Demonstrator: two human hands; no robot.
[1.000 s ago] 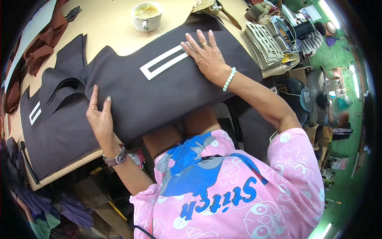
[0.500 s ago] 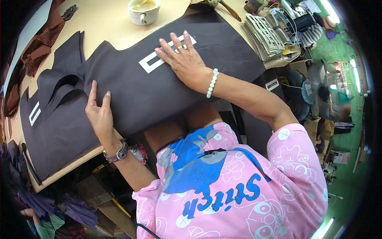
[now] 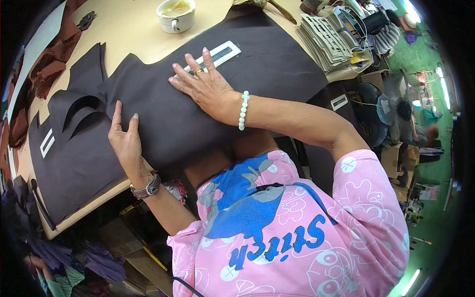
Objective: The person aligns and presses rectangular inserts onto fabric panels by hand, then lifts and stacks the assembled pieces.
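Note:
A dark fabric piece lies over the table and hangs past its front edge. On it is a white rectangular frame with a long slot. My right hand lies over the left end of this frame, fingers spread, and hides that part. My left hand rests at the left of the same fabric with thumb and index finger apart; its other fingers are partly hidden. Folded dark fabric lies left of it, with a smaller white frame.
A white cup of pale paste stands at the back of the table. A brush handle and a stack of pale cards are at the back right. Reddish-brown scraps lie far left. A dark tool lies at the front-left edge.
My right hand has slid left along the white frame, from its right end to its left end, uncovering the right end. My left hand has stayed nearly in place.

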